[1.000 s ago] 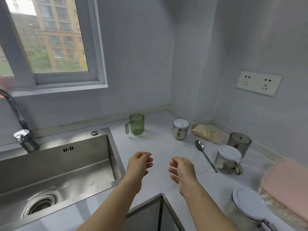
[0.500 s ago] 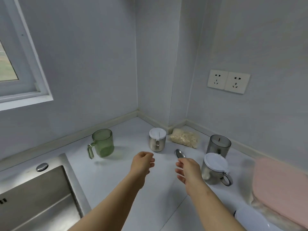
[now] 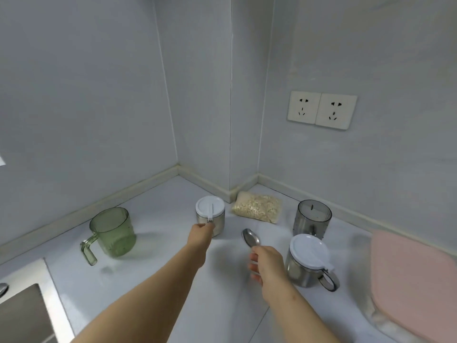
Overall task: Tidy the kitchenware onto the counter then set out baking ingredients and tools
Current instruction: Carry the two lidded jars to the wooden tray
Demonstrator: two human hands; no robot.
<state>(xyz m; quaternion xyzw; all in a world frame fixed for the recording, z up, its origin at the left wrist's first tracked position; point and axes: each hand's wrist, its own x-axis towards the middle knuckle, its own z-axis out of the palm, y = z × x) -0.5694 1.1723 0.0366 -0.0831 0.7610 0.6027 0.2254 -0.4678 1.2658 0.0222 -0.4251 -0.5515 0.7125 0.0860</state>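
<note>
Head view: left hand at the small steel jar, right hand on the spoon

Both arms were stretched out over the white counter. The left hand touched the front of the small steel jar, just under the thin handle of its white lid. Its fingers were hidden behind the hand, so I could not tell if they gripped the jar. The jar stood upright near the back corner of the counter.

The right hand lay over the spoon's handle with its fingers curled. Only the round end of the spoon showed, pointing to the back corner. I could not tell if the fingers held the handle or just touched it.

A bag of oats lay right in the back corner, beside the small jar. A green cup stood well to the left of the jar, its handle toward the sink. A dark grey cup stood near the right wall. Just in front of it stood a big steel jar with a white lid, close by the right hand. A box with a pink lid sat at the right edge.
</note>
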